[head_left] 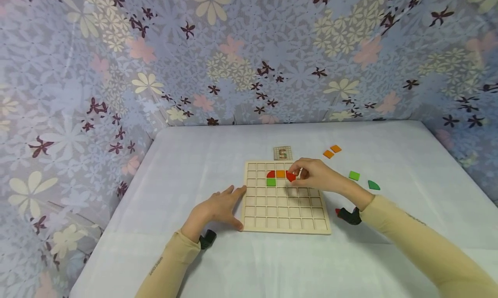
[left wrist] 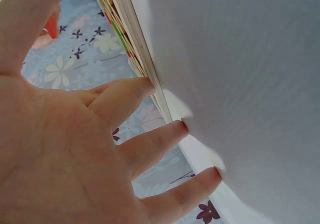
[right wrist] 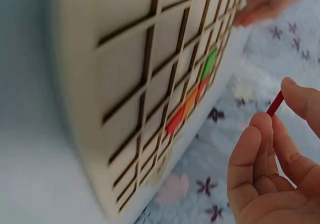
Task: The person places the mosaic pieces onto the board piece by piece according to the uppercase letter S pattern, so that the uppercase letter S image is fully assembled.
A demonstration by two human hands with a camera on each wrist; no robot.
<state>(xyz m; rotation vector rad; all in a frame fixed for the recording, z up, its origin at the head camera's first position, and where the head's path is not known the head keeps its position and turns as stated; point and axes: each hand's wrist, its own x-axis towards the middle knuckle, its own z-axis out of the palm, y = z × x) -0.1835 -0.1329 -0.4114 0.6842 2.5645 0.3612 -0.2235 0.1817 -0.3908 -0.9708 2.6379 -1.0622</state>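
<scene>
One red piece (right wrist: pixel 275 103) sat pinched by right hand (head_left: pixel 317 175); only right-wrist view showed it clear of red tile (right wrist: pixel 174 120) near the fingers. Left hand (head_left: pixel 221 206) touched board (head_left: pixel 288 212), fingers spread.

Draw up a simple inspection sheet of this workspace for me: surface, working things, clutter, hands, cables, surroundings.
Surface: white-covered table.
Job's things: wooden gridded board, its cells holding a green square, an orange square and two red pieces; small gridded card beyond its far edge.
Clutter: loose on the right side, two orange pieces, a light green piece, a darker green quarter-round and a partly hidden red piece.
Hands: left hand touches the board's left edge, fingers spread; right hand pinches another red piece, clear of the board.
Cables: nothing seen.
Surroundings: floral fabric behind and at both sides.
</scene>
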